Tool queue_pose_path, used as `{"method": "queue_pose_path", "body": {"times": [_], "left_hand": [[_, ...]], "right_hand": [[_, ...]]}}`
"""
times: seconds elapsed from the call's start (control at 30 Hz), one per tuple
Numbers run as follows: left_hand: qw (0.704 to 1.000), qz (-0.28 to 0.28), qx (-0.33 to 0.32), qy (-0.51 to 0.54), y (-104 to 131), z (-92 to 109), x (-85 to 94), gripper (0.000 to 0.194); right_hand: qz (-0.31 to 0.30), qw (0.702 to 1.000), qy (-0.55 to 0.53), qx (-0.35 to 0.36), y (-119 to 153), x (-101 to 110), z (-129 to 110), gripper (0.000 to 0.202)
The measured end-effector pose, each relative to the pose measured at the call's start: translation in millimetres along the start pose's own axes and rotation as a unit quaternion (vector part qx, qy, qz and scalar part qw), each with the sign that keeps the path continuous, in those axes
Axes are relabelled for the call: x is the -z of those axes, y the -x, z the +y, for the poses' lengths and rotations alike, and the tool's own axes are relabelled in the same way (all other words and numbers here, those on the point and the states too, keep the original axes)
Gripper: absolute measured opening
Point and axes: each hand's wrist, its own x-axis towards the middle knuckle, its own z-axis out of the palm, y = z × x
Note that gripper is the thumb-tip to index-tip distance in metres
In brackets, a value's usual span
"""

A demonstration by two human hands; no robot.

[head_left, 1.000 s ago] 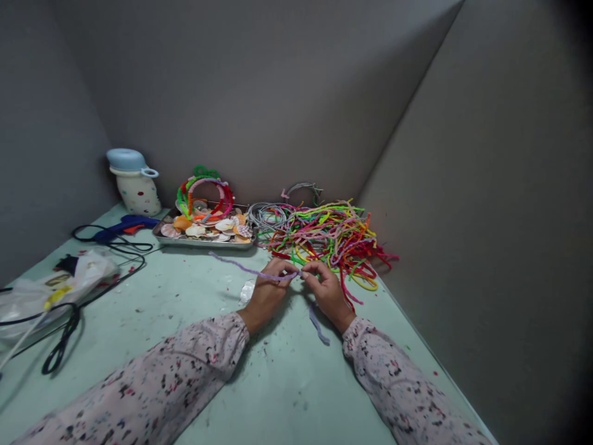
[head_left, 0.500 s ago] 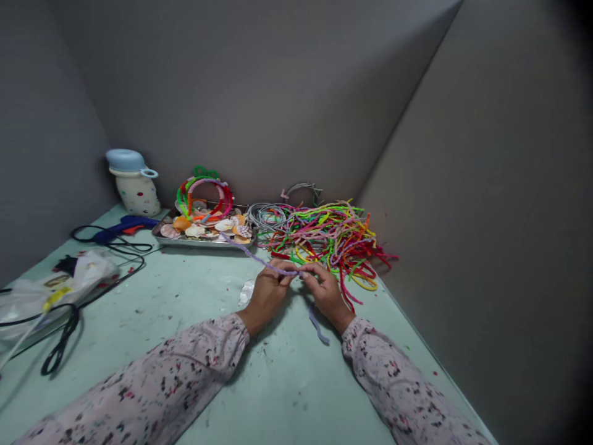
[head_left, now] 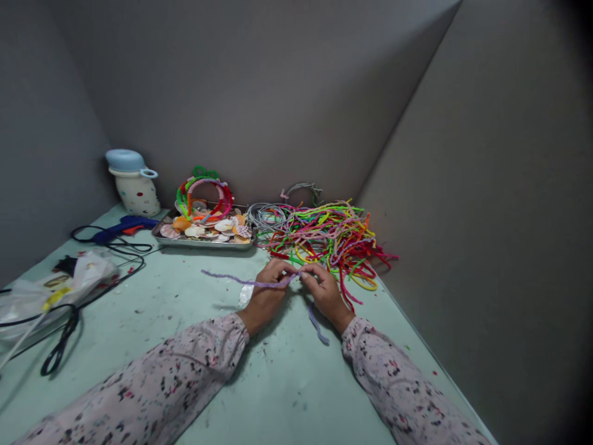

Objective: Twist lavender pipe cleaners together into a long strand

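A fuzzy purple pipe cleaner (head_left: 231, 277) runs leftward from my fingertips, across the back of my left hand (head_left: 270, 289). The fingers of that hand are pinched on it. My right hand (head_left: 327, 293) pinches it too, and the fingertips of both hands meet at the middle of the table. Below my right hand hangs a short purple end (head_left: 319, 326); its join to the rest is hidden by the fingers. Just beyond the hands lies a pile of colourful pipe cleaners (head_left: 333, 228). A small shiny whitish piece (head_left: 245, 295) lies left of my left hand.
A metal tray (head_left: 204, 245) holds shells and colourful wrapped rings (head_left: 206, 198). Grey wire coils (head_left: 269, 216) sit beside it. Farther left are a blue-lidded bottle (head_left: 136, 188), a blue glue gun (head_left: 125, 227), black cables (head_left: 74, 334) and a plastic bag (head_left: 90, 272).
The long left part of the purple pipe cleaner has swung down, from over the tray's edge to above the table and across my left hand. Both hands have stayed nearly still.
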Motion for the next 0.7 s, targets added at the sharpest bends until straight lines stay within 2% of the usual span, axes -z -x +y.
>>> {"method": "queue_pose_path", "body": {"times": [0.23, 0.47, 0.53, 0.63, 0.7], "left_hand": [[0.999, 0.048, 0.01, -0.019, -1.1, 4.0, -4.1, 0.011], [0.983, 0.155, 0.048, -0.089, -1.4, 6.1, -7.5, 0.029], [0.986, 0.131, 0.066, -0.079, -0.7, 5.5, -8.3, 0.023], [0.993, 0.032, 0.113, -0.024, 0.9, 4.6, -9.1, 0.017], [0.991, -0.01, 0.13, 0.017, 1.7, 4.5, -9.4, 0.02]], "right_hand": [[0.005, 1.0, 0.005, 0.009, 0.3, -1.1, 2.6, 0.014], [0.033, 0.999, 0.012, 0.027, -0.5, -1.0, 1.0, 0.014], [0.043, 0.998, 0.015, 0.033, -0.4, -0.7, 0.2, 0.014], [0.051, 0.997, 0.027, 0.051, 0.4, -0.6, -1.2, 0.012], [0.05, 0.996, 0.041, 0.064, 0.9, -0.7, -2.0, 0.011]]}}
